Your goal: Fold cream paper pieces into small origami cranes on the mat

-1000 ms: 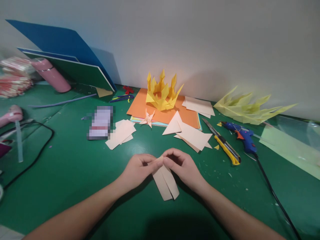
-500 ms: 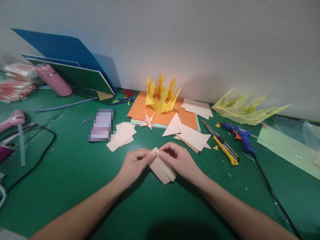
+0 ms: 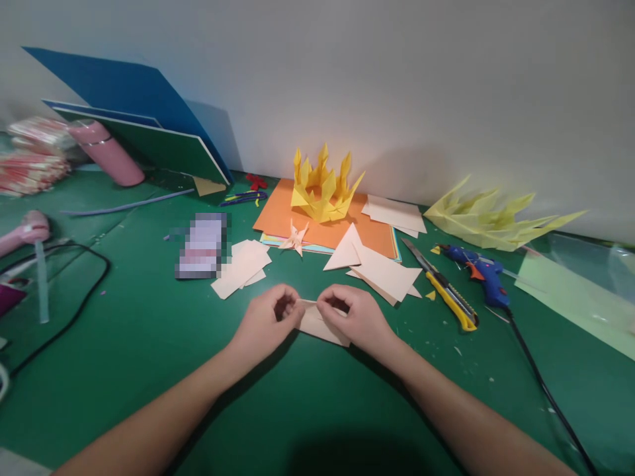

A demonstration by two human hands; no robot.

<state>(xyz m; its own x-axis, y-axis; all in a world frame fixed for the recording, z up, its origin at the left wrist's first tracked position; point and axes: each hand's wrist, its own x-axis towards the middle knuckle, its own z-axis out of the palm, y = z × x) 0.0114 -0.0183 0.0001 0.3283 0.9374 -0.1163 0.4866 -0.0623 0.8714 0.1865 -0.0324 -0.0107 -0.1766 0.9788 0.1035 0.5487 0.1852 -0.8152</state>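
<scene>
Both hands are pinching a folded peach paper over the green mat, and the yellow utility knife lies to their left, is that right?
Not quite. The left hand and right hand do pinch the folded peach paper over the green mat, but the yellow utility knife lies to their right, beside the blue glue gun, as the head view shows.

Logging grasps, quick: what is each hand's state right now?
Left hand: closed, pinching the folded peach paper.
Right hand: closed, pinching the same paper's other end.
</scene>
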